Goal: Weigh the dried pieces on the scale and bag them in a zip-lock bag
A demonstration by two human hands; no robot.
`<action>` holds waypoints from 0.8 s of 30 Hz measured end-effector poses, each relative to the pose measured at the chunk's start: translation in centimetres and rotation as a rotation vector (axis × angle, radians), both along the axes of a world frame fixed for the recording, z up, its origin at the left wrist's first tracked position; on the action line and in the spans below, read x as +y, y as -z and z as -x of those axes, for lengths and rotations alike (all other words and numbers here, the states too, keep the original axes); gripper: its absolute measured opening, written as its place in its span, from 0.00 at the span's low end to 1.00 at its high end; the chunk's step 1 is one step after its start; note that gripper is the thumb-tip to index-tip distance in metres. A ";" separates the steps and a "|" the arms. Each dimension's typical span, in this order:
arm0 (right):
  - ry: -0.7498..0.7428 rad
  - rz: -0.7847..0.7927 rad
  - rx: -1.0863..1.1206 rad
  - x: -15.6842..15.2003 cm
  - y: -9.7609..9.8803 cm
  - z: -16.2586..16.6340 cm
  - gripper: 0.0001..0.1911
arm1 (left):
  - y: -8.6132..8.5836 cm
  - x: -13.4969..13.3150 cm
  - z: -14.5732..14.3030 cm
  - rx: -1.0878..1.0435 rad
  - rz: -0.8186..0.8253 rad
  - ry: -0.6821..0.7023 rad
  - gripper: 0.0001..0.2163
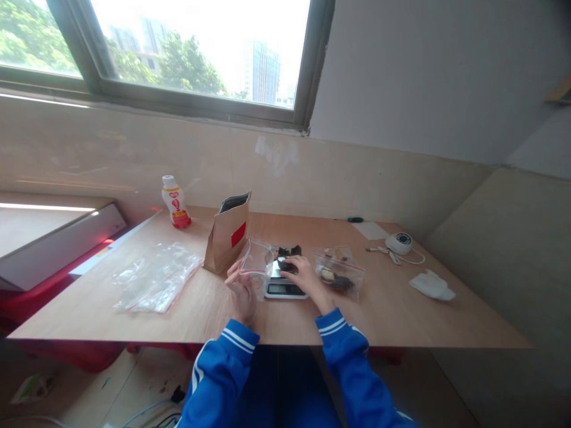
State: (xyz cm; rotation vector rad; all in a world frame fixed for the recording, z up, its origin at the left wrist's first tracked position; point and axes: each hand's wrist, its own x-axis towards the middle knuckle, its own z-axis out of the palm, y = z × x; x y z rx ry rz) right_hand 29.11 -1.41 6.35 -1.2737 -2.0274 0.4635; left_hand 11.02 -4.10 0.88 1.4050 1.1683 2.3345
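In the head view, the left hand (243, 289) holds a small clear zip bag (256, 264) upright by its near edge, fingers curled around the plastic, with the bag's mouth facing the right hand. The right hand (303, 274) reaches over a small white scale (285, 288) and rests its fingers on dark pieces (288, 258) lying on the scale's platform; the fingers are bent down over them, but whether they pinch 1 piece cannot be told at this size. The scale stands on the wooden table (401, 315), just in front of the person, between the 2 hands. Just right of the right hand lies a filled zip bag (339, 270) with dark and pale contents. Behind the left hand stands an open brown paper bag (227, 235) with a red label. Farther left lies a heap of empty clear bags (154, 276), and a small bottle (175, 202) stands near the wall. Both sleeves are blue with white stripes.
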 end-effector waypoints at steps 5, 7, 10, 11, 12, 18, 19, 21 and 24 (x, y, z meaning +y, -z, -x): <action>0.076 0.020 0.269 -0.5 -1.8 0.1 0.15 | 0.1 0.0 0.0 -0.033 0.029 0.022 0.11; 0.068 0.060 0.427 -0.9 -3.2 0.7 0.17 | 0.0 -0.1 0.0 -0.021 0.026 0.031 0.11; -0.009 0.176 0.624 -1.5 -5.5 1.8 0.20 | -0.3 -0.2 0.0 0.047 0.004 0.016 0.09; -0.043 0.217 0.669 -1.7 -6.2 2.2 0.21 | -0.4 -0.3 -0.1 0.084 -0.008 0.010 0.08; -0.076 0.255 0.696 -1.9 -6.8 2.6 0.21 | -0.5 -0.3 -0.1 0.124 -0.020 0.009 0.07; -0.061 0.321 0.440 -2.3 -8.1 4.7 0.22 | -0.5 -0.3 0.0 0.245 -0.080 0.032 0.07; -0.037 0.300 0.375 -2.4 -8.2 5.0 0.22 | -0.6 -0.3 0.0 0.264 -0.083 0.031 0.07; -0.016 0.267 0.275 -2.5 -8.6 5.3 0.23 | -0.7 -0.4 0.0 0.278 -0.080 0.027 0.07; 0.001 0.227 0.252 -2.4 -9.0 5.2 0.25 | -0.9 -0.5 -0.2 0.191 -0.051 0.027 0.07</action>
